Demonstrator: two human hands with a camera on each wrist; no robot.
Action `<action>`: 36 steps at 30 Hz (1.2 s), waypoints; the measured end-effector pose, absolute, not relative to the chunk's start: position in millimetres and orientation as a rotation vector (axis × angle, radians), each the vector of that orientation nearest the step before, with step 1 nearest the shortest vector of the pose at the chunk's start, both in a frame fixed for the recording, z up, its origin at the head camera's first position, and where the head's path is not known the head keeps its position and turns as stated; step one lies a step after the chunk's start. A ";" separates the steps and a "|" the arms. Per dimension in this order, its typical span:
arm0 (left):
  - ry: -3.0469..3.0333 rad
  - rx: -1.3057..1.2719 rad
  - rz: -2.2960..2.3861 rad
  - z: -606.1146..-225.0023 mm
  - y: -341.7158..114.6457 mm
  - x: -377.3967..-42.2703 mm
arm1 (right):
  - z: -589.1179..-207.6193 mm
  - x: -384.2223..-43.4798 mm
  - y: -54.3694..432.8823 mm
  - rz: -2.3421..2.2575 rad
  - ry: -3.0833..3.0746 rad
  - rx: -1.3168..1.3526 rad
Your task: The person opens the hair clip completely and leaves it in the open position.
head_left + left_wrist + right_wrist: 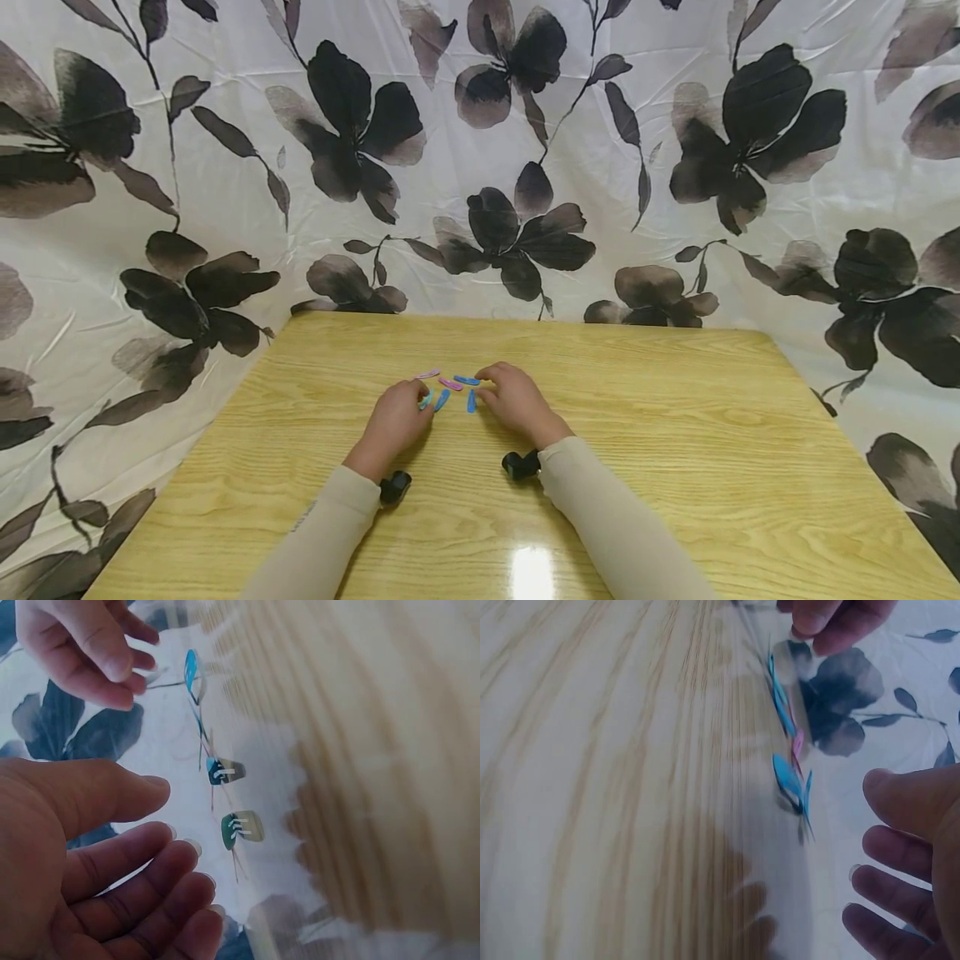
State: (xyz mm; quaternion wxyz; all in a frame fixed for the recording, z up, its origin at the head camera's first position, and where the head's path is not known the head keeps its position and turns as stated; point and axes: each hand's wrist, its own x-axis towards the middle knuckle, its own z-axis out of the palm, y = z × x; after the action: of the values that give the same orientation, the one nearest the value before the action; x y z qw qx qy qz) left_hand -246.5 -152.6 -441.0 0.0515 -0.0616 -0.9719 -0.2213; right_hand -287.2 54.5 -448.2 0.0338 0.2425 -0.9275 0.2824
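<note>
Several small snap hair clips lie in a loose cluster on the wooden table: a lilac clip [427,374], a pink clip [451,384], a blue clip at the back [467,380], two more blue clips in front and a teal clip [426,401]. My left hand [396,417] is at the cluster's left side, nearest the teal clip, which it partly hides. In the left wrist view its relaxed fingers are spread, with nothing between them and the green clip [230,831]. To the right, my right hand [519,403] has loosely extended fingers beside the blue clip [786,774], holding nothing.
The light wooden table [675,467] extends widely around both forearms. A floral cloth [525,167] hangs behind the table and along its sides. Black wrist cameras, one below the left hand [395,487] and one below the right [521,465], sit close over the tabletop.
</note>
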 end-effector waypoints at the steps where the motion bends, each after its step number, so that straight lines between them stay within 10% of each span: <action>1: -2.960 -0.187 -0.672 -440.9 -152.2 -246.7 | -448.9 -288.0 53.0 0.877 -2.852 0.747; 36: -2.976 0.027 -0.836 -440.6 -138.1 -253.4 | -445.6 -303.3 17.5 0.973 -2.880 0.809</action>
State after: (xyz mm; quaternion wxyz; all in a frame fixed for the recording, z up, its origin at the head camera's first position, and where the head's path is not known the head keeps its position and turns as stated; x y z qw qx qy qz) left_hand -253.4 -138.1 -440.6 0.0250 0.0086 -0.9624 -0.2703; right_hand -303.3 17.5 -445.6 -0.0021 0.2573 -0.9155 0.3093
